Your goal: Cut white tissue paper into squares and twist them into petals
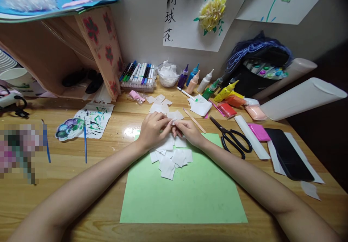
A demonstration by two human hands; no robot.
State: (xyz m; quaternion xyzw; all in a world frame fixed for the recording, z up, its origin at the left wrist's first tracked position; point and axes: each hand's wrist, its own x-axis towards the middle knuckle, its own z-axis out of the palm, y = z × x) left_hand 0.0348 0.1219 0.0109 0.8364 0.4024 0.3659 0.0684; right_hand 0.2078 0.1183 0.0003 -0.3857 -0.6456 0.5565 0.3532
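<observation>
White paper bit (173,122), pinched btwn L fingers (164,121) & R fingers (181,124); prob. v. light, soft, tearable: hold edges. Paper squares (167,167) nearside of fingers.

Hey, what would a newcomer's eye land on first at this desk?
Probably the light green sheet in the middle of the wooden table, with white paper squares piled on its far part. Near its far edge, the left hand and right hand meet, pinching a small white paper piece. Beyond, a yellow flower stands out on a drawing on the wall.
</observation>
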